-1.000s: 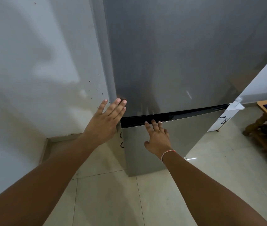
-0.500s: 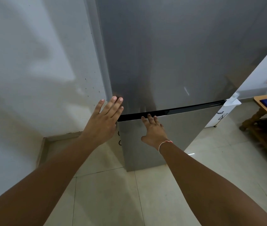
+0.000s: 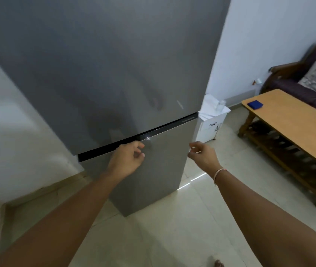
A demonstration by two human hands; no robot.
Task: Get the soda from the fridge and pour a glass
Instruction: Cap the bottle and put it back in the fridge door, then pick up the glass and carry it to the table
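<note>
The fridge (image 3: 114,74) stood shut, its tall grey upper door meeting the lower door (image 3: 153,166) at a dark recessed seam (image 3: 114,146) that ran across the front. The soda was nowhere in view — presumably behind one of those doors — and no glass showed either, so the task sat at its first step: getting the fridge open.

The left hand (image 3: 127,158) was at the seam near its middle, fingers loosely curled with the tips at or just under the dark strip; whether they had hooked into the recess could not be told, and the hand held nothing loose. The right hand (image 3: 201,153) hung in the air just off the fridge's right front corner, partly curled, thumb and fingers apart, clasping nothing and touching nothing. A thin band circled that wrist.

To the right, well apart from the fridge, a wooden table (image 3: 288,122) carried a small blue object (image 3: 255,104) near its far corner, and a low white cabinet (image 3: 211,124) stood just beside the fridge's right side.

The next move likely called for a firm hold in the seam's recess and a pull outward — from the side opposite the hinges, which these pictures did not make plain. A pull at the wrong edge would get nowhere.
</note>
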